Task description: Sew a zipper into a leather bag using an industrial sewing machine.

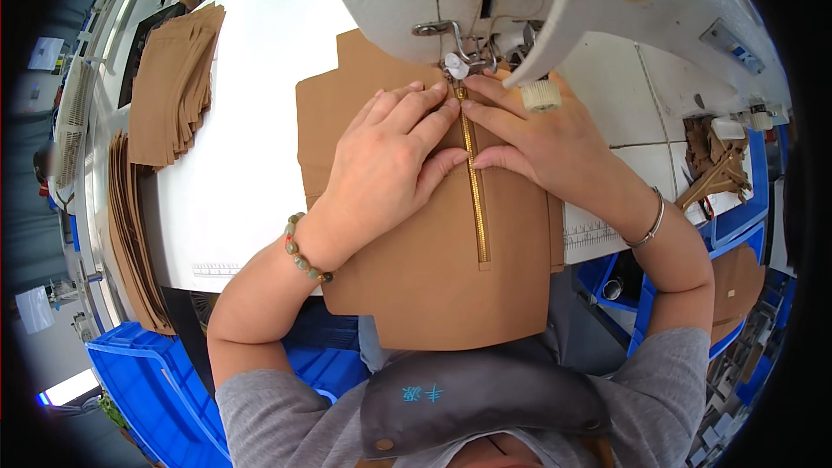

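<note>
A brown fabric panel (pixel 416 286) with notched corners lies on the white sewing table, its near end hanging over the front edge. Down its middle runs a gold zipper (pixel 477 199) set in a narrow slot. My left hand (pixel 390 147) rests flat on the panel left of the zipper, fingertips close to the presser foot (pixel 457 67). On the zipper's other side my right hand (pixel 537 134) presses the panel, fingers stretched toward the foot. Both thumbs nearly meet over the zipper. The sewing machine (pixel 572 0) stands above, and its needle point is hard to make out.
Stacked brown fabric pieces (pixel 173 87) lie at the table's left, with more hanging over the edge (pixel 130 234). Blue bins (pixel 156 381) stand below left. Brown scraps (pixel 718 160) sit in a blue tray at right. A ruler strip (pixel 598 234) marks the table's front edge.
</note>
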A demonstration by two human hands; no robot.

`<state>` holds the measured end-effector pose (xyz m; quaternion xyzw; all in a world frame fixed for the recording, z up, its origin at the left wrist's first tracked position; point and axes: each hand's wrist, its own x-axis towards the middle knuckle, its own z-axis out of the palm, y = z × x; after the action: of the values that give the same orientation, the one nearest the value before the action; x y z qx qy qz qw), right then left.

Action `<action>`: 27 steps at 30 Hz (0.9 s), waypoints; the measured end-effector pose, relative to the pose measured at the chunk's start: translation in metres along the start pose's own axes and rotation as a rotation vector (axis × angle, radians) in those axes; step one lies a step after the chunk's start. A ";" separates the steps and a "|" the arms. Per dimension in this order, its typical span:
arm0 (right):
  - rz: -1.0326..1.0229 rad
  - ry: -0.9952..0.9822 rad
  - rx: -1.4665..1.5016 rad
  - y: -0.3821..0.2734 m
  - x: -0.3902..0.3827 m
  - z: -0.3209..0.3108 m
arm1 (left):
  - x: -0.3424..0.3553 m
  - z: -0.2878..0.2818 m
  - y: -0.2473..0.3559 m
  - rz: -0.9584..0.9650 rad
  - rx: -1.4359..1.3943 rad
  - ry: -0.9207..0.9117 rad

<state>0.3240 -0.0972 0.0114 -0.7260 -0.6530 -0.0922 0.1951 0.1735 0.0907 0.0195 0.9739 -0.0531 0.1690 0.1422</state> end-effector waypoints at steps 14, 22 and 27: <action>0.349 0.317 0.013 0.021 0.008 -0.028 | 0.003 -0.002 -0.002 -0.001 0.008 -0.008; 0.353 0.461 0.246 0.030 0.016 -0.037 | 0.002 -0.001 -0.002 0.008 0.009 -0.001; 0.440 0.428 0.319 0.027 0.014 -0.037 | 0.001 -0.003 0.001 0.001 0.009 -0.016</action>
<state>0.3568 -0.1013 0.0458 -0.7739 -0.4314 -0.0953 0.4538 0.1730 0.0906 0.0227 0.9758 -0.0540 0.1613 0.1375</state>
